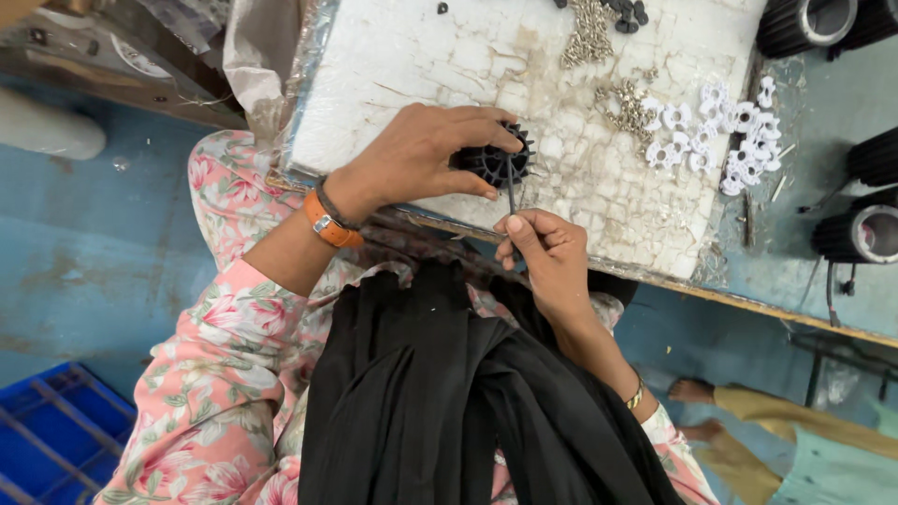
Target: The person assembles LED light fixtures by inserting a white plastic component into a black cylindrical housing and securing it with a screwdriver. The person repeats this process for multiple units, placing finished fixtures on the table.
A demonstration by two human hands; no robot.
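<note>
My left hand (421,154) grips a black round finned plastic part (496,161) against the white cracked work board (393,65). Just below it, my right hand (547,257) pinches a thin dark metal tool (511,194) upright, its tip reaching into the part's fins. An orange band is on my left wrist, a thin bangle on the right. Both hands work at the board's near edge, above my lap in floral cloth and a black scarf.
Several white toothed plastic pieces (725,140) and small metal bits (587,33) lie on the board. Black ribbed cylinders (856,234) stand at the right. A blue crate (56,435) sits lower left. Another person's feet (697,407) are at lower right on the blue floor.
</note>
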